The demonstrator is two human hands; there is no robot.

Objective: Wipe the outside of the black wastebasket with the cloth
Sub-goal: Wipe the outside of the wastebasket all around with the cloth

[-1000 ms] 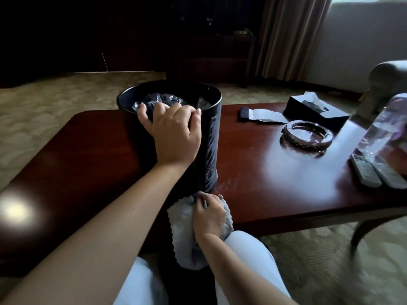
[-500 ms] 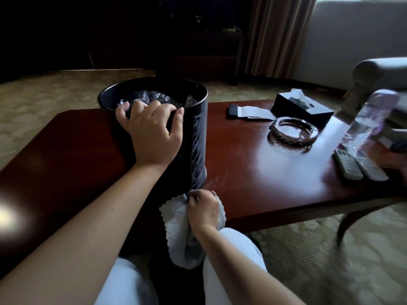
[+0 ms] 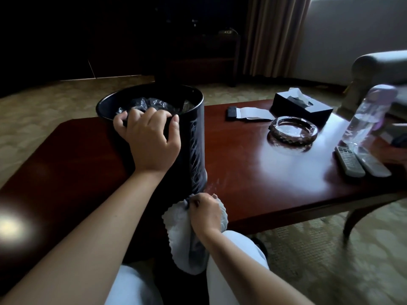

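A dim room with patterned carpet holds a glossy dark-red table point(image 3: 253, 172), and the black wastebasket point(image 3: 193, 137) stands upright on its near left part, crumpled clear plastic point(image 3: 154, 104) showing inside. The left hand point(image 3: 149, 139) grips the near rim, fingers curled over the edge and thumb against the outer wall. The right hand point(image 3: 204, 211) is closed around a pale cloth point(image 3: 182, 236) and holds it at the foot of the wastebasket, at the table's near edge; the cloth hangs down between the person's knees. Farther right on the table sit a glass ashtray point(image 3: 293, 130), a black tissue box point(image 3: 301, 105), a clear bottle point(image 3: 367, 119) and two remotes point(image 3: 361, 164) lying side by side.
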